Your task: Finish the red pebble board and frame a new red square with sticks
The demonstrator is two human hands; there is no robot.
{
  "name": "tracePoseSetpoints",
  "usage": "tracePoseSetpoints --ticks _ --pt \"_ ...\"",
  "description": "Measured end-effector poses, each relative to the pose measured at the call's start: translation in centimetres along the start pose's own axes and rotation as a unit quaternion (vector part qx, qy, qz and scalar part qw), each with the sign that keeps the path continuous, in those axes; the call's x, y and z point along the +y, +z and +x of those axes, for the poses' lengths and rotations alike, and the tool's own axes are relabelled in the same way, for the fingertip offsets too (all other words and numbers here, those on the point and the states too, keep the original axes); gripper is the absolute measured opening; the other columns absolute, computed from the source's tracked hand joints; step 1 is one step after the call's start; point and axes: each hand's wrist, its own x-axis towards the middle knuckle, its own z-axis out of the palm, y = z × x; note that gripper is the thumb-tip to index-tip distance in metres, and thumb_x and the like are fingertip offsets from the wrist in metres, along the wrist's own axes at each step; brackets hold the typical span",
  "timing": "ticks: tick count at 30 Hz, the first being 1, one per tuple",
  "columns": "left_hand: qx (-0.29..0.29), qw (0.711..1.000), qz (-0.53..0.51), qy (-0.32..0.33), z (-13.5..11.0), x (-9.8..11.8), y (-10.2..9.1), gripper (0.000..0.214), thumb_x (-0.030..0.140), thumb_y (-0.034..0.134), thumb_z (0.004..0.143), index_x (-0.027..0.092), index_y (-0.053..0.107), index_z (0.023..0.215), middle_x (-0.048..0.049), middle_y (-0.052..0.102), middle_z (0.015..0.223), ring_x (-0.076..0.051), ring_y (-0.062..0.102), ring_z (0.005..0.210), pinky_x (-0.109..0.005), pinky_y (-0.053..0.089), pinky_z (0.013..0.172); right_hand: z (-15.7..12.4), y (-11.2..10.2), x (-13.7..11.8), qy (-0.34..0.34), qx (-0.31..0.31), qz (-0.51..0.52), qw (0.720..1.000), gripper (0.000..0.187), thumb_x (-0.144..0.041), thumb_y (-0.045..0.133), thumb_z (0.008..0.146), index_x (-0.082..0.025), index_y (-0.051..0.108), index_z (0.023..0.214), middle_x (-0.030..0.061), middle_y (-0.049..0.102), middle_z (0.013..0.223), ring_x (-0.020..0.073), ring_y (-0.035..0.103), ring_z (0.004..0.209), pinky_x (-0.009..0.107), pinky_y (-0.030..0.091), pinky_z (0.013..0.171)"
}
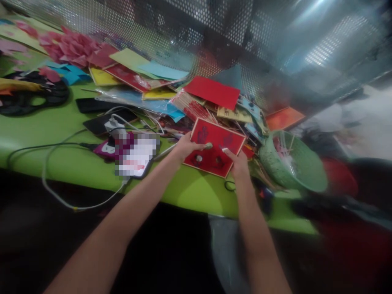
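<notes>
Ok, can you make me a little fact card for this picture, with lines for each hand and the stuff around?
Left hand: grips the red card at its left side, thumb on top
Right hand: grips the same card at its right side, thumb on top
Card: red with dark markings, too blurry to make out
Left of card: phone
Right of card: green basket
Behind card: colourful paper pile
Table: bright green
</notes>
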Motion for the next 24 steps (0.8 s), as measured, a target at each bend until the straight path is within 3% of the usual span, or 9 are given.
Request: tracePoseSetpoints --ticks 4,7,14,24 --pt "-0.026 0.997 -0.050 -0.053 -0.5 0.7 0.1 0.046 0.027 0.093 0.057 0.016 0.068 0.095 -0.0051 0.076 0.079 -0.017 0.070 0.064 -0.032 0.060 0.064 -0.3 0.0 -0.3 -0.015 0.018 -0.005 1.000 0.042 -0.026 0.090 0.059 -0.018 0.075 0.098 0.0027 0.081 0.095 0.0222 0.075 0.086 0.041 0.061 0.091" --pt "-0.003 0.989 -0.122 -0.089 -0.6 1.2 0.1 0.039 0.032 0.088 0.066 0.018 0.068 0.097 -0.0021 0.073 0.071 -0.018 0.069 0.060 -0.035 0.061 0.065 -0.1 -0.3 -0.3 -0.018 0.022 -0.013 1.000 0.042 -0.029 0.090 0.060 -0.018 0.075 0.098 0.0030 0.081 0.097 0.0232 0.076 0.090 0.042 0.060 0.095" --pt "0.042 0.983 -0.171 -0.047 0.0 1.6 -0.3 0.037 0.033 0.087 0.070 0.021 0.068 0.100 -0.0007 0.076 0.076 -0.017 0.072 0.065 -0.033 0.063 0.073 0.0 -0.6 -0.1 0.065 -0.076 -0.012 0.995 0.063 -0.031 0.095 0.053 -0.020 0.071 0.110 0.0047 0.079 0.108 0.0269 0.075 0.097 0.045 0.060 0.096" --pt "0.038 0.980 -0.186 -0.060 0.3 1.2 -0.5 0.046 0.035 0.088 0.068 0.022 0.067 0.107 -0.0020 0.078 0.079 -0.020 0.075 0.073 -0.035 0.065 0.075 -0.6 0.1 -0.6 0.041 -0.056 -0.024 0.997 0.073 -0.027 0.098 0.046 -0.020 0.067 0.111 0.0059 0.079 0.109 0.0286 0.075 0.100 0.049 0.061 0.095"
